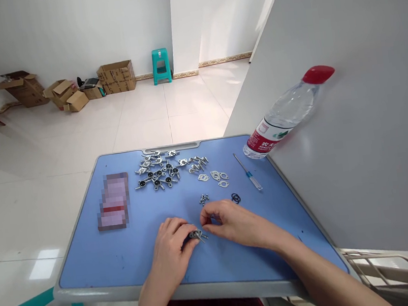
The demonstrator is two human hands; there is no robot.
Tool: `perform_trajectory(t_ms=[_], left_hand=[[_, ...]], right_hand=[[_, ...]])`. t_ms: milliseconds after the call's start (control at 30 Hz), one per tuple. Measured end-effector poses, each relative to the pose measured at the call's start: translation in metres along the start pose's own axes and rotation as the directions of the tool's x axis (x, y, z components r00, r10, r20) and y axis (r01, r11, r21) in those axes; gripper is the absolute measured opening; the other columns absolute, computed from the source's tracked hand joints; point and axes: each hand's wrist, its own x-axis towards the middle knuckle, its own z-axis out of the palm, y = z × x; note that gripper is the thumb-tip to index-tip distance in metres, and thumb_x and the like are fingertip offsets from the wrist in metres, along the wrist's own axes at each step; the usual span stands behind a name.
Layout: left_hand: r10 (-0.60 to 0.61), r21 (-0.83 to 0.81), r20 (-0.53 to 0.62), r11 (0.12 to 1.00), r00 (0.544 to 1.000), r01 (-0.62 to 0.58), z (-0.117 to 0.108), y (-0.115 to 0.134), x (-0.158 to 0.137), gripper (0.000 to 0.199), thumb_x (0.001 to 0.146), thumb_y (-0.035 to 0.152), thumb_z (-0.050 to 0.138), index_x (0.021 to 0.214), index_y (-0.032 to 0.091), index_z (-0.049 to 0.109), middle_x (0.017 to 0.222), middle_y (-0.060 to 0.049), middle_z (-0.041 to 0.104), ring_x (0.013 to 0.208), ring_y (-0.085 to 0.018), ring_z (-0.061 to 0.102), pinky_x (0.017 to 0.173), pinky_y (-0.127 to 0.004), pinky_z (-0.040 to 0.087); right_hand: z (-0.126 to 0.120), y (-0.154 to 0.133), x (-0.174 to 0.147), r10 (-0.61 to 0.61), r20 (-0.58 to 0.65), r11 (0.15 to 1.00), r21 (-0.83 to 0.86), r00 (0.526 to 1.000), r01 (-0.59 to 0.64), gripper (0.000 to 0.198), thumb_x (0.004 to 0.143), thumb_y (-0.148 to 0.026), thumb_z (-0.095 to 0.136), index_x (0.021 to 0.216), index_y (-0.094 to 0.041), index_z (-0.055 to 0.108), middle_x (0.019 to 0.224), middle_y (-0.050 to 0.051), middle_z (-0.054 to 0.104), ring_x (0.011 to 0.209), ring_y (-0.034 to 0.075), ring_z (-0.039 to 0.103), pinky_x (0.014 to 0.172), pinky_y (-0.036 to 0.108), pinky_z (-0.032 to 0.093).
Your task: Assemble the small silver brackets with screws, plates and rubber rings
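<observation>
My left hand (173, 245) is closed around a small metal fitting (198, 235) with a flange and short pipes sticking out, low over the front of the blue table. Just right of it, my right hand (231, 221) is pinched, thumb against forefinger; whatever is between the fingertips is hidden or too small to name. Past the right hand lie a small pile of screws (203, 199) and several black rubber rings (235, 198). Flat metal gaskets (216, 176) are spread farther back. Behind them, several metal fittings (159, 173) lie in a cluster, some with black round centres.
A screwdriver (248, 172) lies at the table's right. Beside the grey partition (359, 144) stands a red-capped water bottle (277, 119). A blurred purple item (114, 201) lies at left on the blue table (91, 266). Cardboard boxes (116, 77) and a teal stool (161, 65) line the wall.
</observation>
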Motion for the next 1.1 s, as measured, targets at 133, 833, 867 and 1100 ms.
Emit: perform_trajectory(t_ms=[133, 833, 867, 1100], left_hand=[[-0.007, 0.008, 0.002, 1.0, 1.0, 0.007, 0.001, 0.0, 0.0, 0.012, 0.088, 0.014, 0.062, 0.097, 0.021, 0.064, 0.099, -0.004, 0.065, 0.09, -0.022, 0.056, 0.078, -0.037, 0.047], [-0.005, -0.034, -0.003, 0.999, 1.0, 0.005, 0.001, 0.002, -0.003, 0.013, 0.091, 0.015, 0.06, 0.101, 0.022, 0.065, 0.098, -0.003, 0.064, 0.092, -0.021, 0.055, 0.081, -0.037, 0.047], [-0.006, -0.036, -0.002, 0.999, 1.0, 0.006, 0.001, 0.002, -0.002, 0.014, 0.091, 0.015, 0.059, 0.101, 0.022, 0.065, 0.098, -0.003, 0.064, 0.091, -0.021, 0.055, 0.081, -0.037, 0.047], [-0.004, -0.045, 0.004, 0.999, 1.0, 0.004, 0.0, 0.003, -0.003, 0.013, 0.093, 0.016, 0.057, 0.101, 0.022, 0.065, 0.096, -0.003, 0.064, 0.091, -0.02, 0.056, 0.082, -0.036, 0.047]], right_hand=[[0.007, 0.001, 0.0, -0.066, 0.034, 0.997, -0.029, 0.997, 0.067, 0.011, 0.082, -0.011, 0.057, 0.079, -0.018, 0.065, 0.077, -0.001, 0.064, 0.069, 0.012, 0.054, 0.065, 0.024, 0.039], [0.012, -0.003, -0.003, -0.137, 0.064, 0.912, -0.381, 0.988, 0.151, 0.023, 0.084, 0.002, 0.048, 0.075, -0.017, 0.057, 0.076, -0.001, 0.058, 0.06, 0.011, 0.049, 0.054, 0.024, 0.029], [0.012, -0.005, -0.004, -0.136, 0.073, 0.893, -0.422, 0.988, 0.154, 0.024, 0.082, 0.004, 0.047, 0.074, -0.017, 0.056, 0.075, -0.001, 0.057, 0.057, 0.01, 0.045, 0.053, 0.025, 0.026], [0.012, -0.013, -0.006, -0.146, 0.089, 0.809, -0.563, 0.985, 0.171, 0.029, 0.073, 0.011, 0.045, 0.07, -0.017, 0.051, 0.068, -0.003, 0.048, 0.047, 0.008, 0.024, 0.049, 0.027, 0.014]])
